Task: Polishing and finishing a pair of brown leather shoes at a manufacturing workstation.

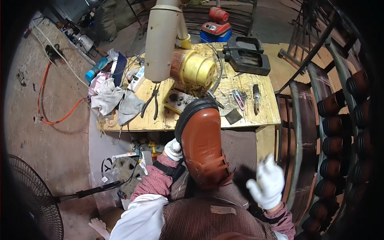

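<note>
A brown leather shoe [202, 144] with straps and a thick black sole stands toe-up in front of me, its sole turned to the left. My left hand [173, 150], in a white glove, grips it from the sole side; the shoe hides part of the fingers. Apart from the shoe, to its right, my white-gloved right hand [267, 182] is raised with thumb and fingers spread, holding nothing. Just beyond the toe on the workbench [244, 116] lie a dark square scrap [233, 116], a pink cutter knife [239, 100] and black pliers [151, 103].
A yellow-ended heater [196, 68] and a hanging grey tube [162, 44] rise over the bench. Grey cloths [110, 98] are piled at its left; black trays [248, 60] sit at its back right. A rack of shoes [334, 124] flanks my right, a fan [32, 196] my left.
</note>
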Tool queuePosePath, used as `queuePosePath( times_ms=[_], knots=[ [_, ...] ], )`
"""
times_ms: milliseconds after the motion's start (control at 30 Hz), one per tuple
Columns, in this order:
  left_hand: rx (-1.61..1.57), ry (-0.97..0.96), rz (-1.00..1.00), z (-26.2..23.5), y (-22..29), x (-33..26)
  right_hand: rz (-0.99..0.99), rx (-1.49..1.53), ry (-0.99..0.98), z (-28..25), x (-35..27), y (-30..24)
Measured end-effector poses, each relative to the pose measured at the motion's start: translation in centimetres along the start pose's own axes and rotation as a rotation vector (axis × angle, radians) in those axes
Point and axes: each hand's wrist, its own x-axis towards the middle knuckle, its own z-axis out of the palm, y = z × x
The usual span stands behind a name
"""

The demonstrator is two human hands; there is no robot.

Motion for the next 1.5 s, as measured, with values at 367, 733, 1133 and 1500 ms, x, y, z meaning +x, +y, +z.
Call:
queuePosePath(
  times_ms=[367,733,1133,1500],
  knots=[
    [-0.015,0.073,-0.296,-1.4,2.3,-2.7,-0.330,0.280,0.000,2.2,16.5,4.4],
    [-0.341,0.230,-0.358,-4.2,1.4,-5.0,-0.391,0.095,-0.199,4.3,19.6,1.8],
    [-0.581,-0.217,0.124,-4.3,1.0,-1.9,-0.318,0.118,-0.087,10.8,26.1,-2.0],
    [-0.540,-0.114,0.240,-3.4,3.1,-1.8,-0.138,0.350,-0.222,14.7,30.3,-3.1]
  ],
)
